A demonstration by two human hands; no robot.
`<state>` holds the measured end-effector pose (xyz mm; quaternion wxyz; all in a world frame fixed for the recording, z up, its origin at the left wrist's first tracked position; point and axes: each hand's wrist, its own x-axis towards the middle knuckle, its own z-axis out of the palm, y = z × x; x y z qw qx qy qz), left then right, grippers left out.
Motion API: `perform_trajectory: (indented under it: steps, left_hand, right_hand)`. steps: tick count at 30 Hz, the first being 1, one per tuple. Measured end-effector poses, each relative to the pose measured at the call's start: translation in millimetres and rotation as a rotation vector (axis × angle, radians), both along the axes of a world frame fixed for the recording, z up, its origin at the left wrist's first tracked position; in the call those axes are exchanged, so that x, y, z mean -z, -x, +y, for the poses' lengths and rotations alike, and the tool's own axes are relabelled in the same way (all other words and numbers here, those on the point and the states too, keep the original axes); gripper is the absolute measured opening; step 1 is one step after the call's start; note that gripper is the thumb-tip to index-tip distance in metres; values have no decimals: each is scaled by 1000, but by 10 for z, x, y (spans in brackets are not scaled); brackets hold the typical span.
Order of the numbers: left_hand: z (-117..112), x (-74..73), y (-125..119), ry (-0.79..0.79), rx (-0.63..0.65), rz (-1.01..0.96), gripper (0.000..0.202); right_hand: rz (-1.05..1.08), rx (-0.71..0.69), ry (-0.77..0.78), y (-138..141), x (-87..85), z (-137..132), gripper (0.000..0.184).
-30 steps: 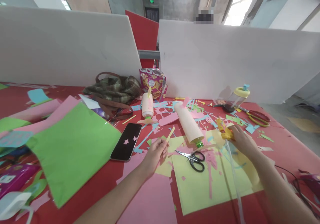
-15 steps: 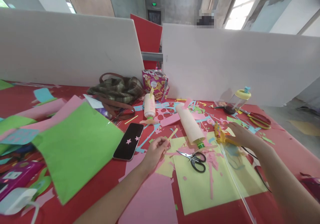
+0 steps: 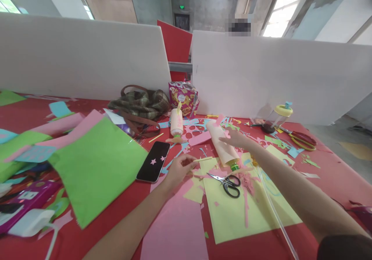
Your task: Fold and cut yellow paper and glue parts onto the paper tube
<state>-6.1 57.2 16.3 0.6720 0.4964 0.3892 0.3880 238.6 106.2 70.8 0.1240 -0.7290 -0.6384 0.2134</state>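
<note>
My left hand (image 3: 181, 167) pinches one end of a thin yellow paper strip (image 3: 205, 159), which points right. My right hand (image 3: 234, 137) reaches over a bottle wrapped in cream paper (image 3: 217, 143), its fingers apart; whether they touch the paper I cannot tell. The bottle lies tilted, its green cap (image 3: 234, 166) toward me. Black-handled scissors (image 3: 229, 183) lie slightly open below the cap. A yellow glue gun (image 3: 254, 162) is mostly hidden by my right forearm, with a clear glue stick (image 3: 274, 209) trailing toward me. Under these is a yellow sheet (image 3: 229, 221).
A phone (image 3: 154, 161) with pink stars on it and a green sheet (image 3: 99, 167) lie left. A smaller wrapped bottle (image 3: 176, 122), a plaid bag (image 3: 145, 103) and a snack bag (image 3: 183, 97) stand behind. Pliers (image 3: 300, 139) and a clear cup (image 3: 277, 117) are right. Paper scraps are scattered about.
My right hand has left the glue gun and moved left to the cream bottle. The yellow strip in my left hand has turned from slanting upward to nearly level.
</note>
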Motion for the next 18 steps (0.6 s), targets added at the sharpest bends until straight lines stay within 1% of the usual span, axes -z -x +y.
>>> perform_trajectory:
  steps: [2,4,9,13,18]
  left_hand:
    - [-10,1,7,10,-4,-14,26]
    - [-5,15,15,4,-21,-3,27]
    - [39,62,26,-34,-93,34,28]
    - [32,69,16,-14,-81,5,27]
    - [12,50,9,-47,-62,35,25]
  right_hand:
    - [47,26,36,66,83,47,72]
    - [94,54,68,104,130,70,77]
    - [212,127,128,101,122,81,82]
    - [368,157,184,82,62,28,78]
    - [646,115,247,122,-47,-92,62]
